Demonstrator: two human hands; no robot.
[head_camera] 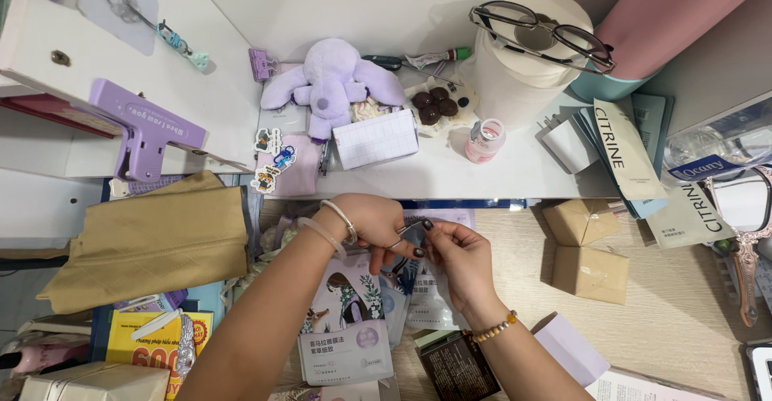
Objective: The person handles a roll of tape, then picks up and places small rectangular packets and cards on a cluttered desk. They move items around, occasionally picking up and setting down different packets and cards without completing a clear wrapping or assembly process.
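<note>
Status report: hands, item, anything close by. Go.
Left hand and right hand both pinching a small dark sachet, raised over the desk. Flat sachets piled beneath. Two brown boxes to the right.

- Small grey item (412, 230) pinched between left hand (376, 222) and right hand (458, 258): mostly covered by fingers, kind not determinable.
- Both forearms cut off at bottom edge.
- Pink curved object (683, 15): cut by top and right edges.
- Hand mirror (744, 216): cut at right edge.
- Sachets (418, 296) under the hands: partly hidden.
- Yellow box (153, 345): overlapped, bottom cut off.
</note>
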